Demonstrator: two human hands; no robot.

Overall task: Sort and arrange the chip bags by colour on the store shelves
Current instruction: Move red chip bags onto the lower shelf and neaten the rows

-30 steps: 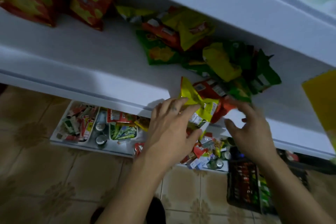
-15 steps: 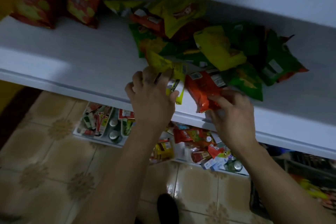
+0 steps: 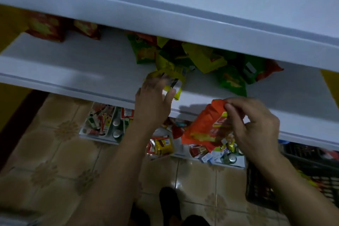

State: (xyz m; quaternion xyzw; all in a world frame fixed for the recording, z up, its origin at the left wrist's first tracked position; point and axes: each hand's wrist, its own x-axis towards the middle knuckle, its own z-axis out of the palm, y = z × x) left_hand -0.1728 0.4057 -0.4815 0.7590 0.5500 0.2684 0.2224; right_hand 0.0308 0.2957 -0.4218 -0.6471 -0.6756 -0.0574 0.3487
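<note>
The right hand (image 3: 256, 124) pinches the orange chip bag (image 3: 201, 124) by one upper corner only, thumb and fingertips (image 3: 229, 106) closed on the crinkled foil. That thin hold is the main risk: the bag hangs out past the front edge of the shelf (image 3: 73, 64), so a slip would likely drop it among the packets on the lower shelf (image 3: 102, 121) or onto the tiled floor (image 3: 45, 152). The left hand (image 3: 152, 102) grasps a yellow chip bag (image 3: 174, 77), fingers curled over its near end and the thumb against its lower corner. That bag touches the mixed pile (image 3: 207, 57) of green, yellow and orange bags behind it, so pulling it free could drag neighbours forward or tip them off the shelf. Blur and dim light also make orange and red hard to tell apart, which could lead to a wrong grouping.

The orange bag lies below and to the left of the right fingertips, tilted, over open air. The yellow bag lies under and just beyond the left fingers, flat on the shelf near its front. Red bags (image 3: 45, 29) stand well apart at the shelf's far left.
</note>
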